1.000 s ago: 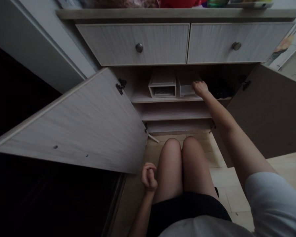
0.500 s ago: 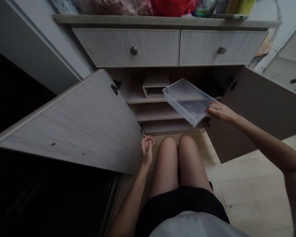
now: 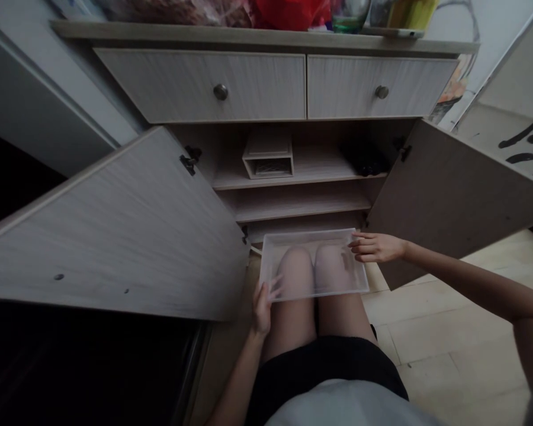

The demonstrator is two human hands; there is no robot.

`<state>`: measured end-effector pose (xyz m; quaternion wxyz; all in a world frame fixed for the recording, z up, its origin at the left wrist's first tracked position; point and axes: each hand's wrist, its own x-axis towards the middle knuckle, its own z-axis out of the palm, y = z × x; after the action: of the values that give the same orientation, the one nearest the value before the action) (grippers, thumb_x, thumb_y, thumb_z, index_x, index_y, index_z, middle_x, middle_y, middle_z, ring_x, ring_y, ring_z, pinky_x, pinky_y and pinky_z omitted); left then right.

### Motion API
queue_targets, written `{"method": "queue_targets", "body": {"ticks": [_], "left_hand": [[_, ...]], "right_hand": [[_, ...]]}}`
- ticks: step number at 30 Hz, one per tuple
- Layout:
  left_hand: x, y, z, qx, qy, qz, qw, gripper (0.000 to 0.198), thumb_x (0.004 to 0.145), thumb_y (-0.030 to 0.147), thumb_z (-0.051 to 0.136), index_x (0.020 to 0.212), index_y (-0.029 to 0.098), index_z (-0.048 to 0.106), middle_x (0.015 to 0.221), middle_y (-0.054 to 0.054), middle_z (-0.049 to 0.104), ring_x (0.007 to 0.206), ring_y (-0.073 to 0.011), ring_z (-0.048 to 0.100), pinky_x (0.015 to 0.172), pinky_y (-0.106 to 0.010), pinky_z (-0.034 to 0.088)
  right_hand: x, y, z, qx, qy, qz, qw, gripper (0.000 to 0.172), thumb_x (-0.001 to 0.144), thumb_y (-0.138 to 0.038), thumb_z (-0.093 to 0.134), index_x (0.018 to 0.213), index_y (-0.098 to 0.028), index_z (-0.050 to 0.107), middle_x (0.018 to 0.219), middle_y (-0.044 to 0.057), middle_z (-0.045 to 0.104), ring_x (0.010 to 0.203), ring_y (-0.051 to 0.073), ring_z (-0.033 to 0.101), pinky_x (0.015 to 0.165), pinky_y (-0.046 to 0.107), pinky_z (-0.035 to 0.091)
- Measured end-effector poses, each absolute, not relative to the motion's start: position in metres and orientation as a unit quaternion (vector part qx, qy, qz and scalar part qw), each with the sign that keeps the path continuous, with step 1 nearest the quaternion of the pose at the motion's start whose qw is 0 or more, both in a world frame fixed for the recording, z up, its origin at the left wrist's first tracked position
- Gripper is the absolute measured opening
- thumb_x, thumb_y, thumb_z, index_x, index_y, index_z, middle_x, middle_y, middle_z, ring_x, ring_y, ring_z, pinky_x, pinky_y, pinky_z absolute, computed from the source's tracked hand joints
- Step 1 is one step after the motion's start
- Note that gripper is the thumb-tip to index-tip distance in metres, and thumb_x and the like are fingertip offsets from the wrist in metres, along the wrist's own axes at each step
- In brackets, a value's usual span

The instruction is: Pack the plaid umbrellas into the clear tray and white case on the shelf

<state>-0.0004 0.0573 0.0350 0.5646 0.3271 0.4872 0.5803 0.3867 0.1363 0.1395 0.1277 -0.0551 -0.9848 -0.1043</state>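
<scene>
While the left cabinet door [image 3: 115, 236] stands swung wide at nine o'clock from the clear tray [image 3: 315, 269], dark hinges along its inner edge, the left drawer [image 3: 199, 83] sits closed up towards eleven, round knob facing us. Now the left hand [image 3: 262, 307], down at eight o'clock, and it's clamped on the tray's near left corner: thumb on the outside, fingers slightly spread, showing blurred through the plastic! Back at eleven, on the upper shelf [image 3: 317, 161], a pale box [image 3: 269, 145] presents its open front, the contents too dim to name. Straight up at twelve, there's a red bag [image 3: 291, 13] on the countertop [image 3: 266, 34], with a green-based glass [image 3: 350, 15] beside it at half past twelve. And the tray itself, right at the hub, sits above the person's legs [image 3: 288, 325], knees visible clean through it; whether it touches them, we can't tell. At one o'clock a black item [image 3: 365, 158] lies at the shelf's right end, well apart from the pale box, too dark to make out. Over to the right hand [image 3: 375, 247], between two and three: fingers extended over the tray's far right corner, mostly together, though whether the thumb pinches from beneath can't be told. Above it, at one, the right drawer [image 3: 368, 77] is closed, and out at two o'clock the right cabinet door [image 3: 462, 195] hangs open over pale floor tiles [image 3: 426, 331].
</scene>
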Motion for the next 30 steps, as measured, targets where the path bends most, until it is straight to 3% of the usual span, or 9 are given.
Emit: {"method": "queue_targets", "body": {"ticks": [3,5,9,14,18,23,28,30], "left_hand": [[0.008,0.039,0.025,0.308,0.519,0.595,0.531,0.058,0.078,0.069,0.059,0.1,0.017,0.072,0.106,-0.016,0.076,0.106,-0.0326,0.07,0.082,-0.041,0.057],[0.012,0.034,0.021,0.305,0.529,0.607,0.509,0.059,0.081,0.07,0.054,0.101,0.017,0.072,0.104,-0.016,0.076,0.104,-0.0307,0.069,0.078,-0.039,0.057],[0.016,0.037,0.018,0.298,0.543,0.614,0.489,0.068,0.077,0.076,0.051,0.11,0.02,0.07,0.099,-0.012,0.076,0.086,-0.026,0.07,0.073,-0.036,0.055],[0.021,0.041,0.018,0.263,0.565,0.602,0.5,0.077,0.073,0.082,0.049,0.108,0.017,0.07,0.103,-0.015,0.076,0.071,-0.0211,0.065,0.077,-0.037,0.053],[0.024,0.04,0.017,0.254,0.578,0.596,0.495,0.078,0.072,0.085,0.048,0.101,0.017,0.072,0.108,-0.016,0.075,0.076,-0.0237,0.066,0.085,-0.042,0.052],[0.023,0.044,0.011,0.251,0.589,0.592,0.489,0.077,0.072,0.085,0.045,0.092,0.017,0.075,0.109,-0.017,0.075,0.098,-0.0308,0.068,0.1,-0.048,0.049],[0.024,0.048,0.011,0.245,0.58,0.599,0.494,0.079,0.071,0.085,0.046,0.092,0.015,0.076,0.108,-0.018,0.075,0.112,-0.0358,0.065,0.113,-0.054,0.039],[0.025,0.048,0.012,0.242,0.575,0.603,0.497,0.079,0.072,0.083,0.046,0.096,0.014,0.076,0.111,-0.018,0.075,0.116,-0.0363,0.064,0.114,-0.053,0.038]], "right_hand": [[0.394,0.152,0.136,-0.06,-0.985,-0.105,0.127,0.033,0.102,-0.026,0.036,0.125,-0.022,0.059,0.122,0.01,0.066,0.128,0.018,0.056,0.116,0.046,0.041],[0.402,0.172,0.143,-0.116,-0.977,-0.117,0.136,0.04,0.102,-0.037,0.036,0.132,-0.018,0.056,0.132,0.015,0.062,0.132,0.022,0.052,0.114,0.047,0.041],[0.415,0.24,0.165,-0.431,-0.876,-0.137,0.165,0.05,0.102,-0.041,0.032,0.135,-0.011,0.054,0.133,0.022,0.059,0.127,0.03,0.053,0.107,0.049,0.042],[0.414,0.336,0.18,-0.767,-0.628,-0.085,0.102,0.053,0.097,-0.035,0.044,0.137,0.0,0.048,0.137,0.03,0.051,0.126,0.038,0.048,0.1,0.049,0.042],[0.406,0.374,0.176,-0.823,-0.56,-0.035,0.095,0.054,0.096,-0.037,0.05,0.137,-0.002,0.049,0.136,0.031,0.051,0.128,0.038,0.049,0.099,0.046,0.044],[0.395,0.388,0.176,-0.843,-0.524,-0.015,0.121,0.059,0.092,-0.04,0.062,0.135,-0.001,0.053,0.133,0.033,0.054,0.129,0.039,0.053,0.103,0.049,0.044],[0.388,0.388,0.181,-0.852,-0.502,0.041,0.142,0.047,0.091,-0.034,0.062,0.125,-0.002,0.062,0.121,0.028,0.064,0.117,0.034,0.063,0.096,0.042,0.05],[0.387,0.378,0.181,-0.835,-0.507,0.077,0.199,0.044,0.093,-0.036,0.056,0.121,-0.003,0.064,0.116,0.024,0.066,0.112,0.03,0.065,0.094,0.038,0.052]]}}
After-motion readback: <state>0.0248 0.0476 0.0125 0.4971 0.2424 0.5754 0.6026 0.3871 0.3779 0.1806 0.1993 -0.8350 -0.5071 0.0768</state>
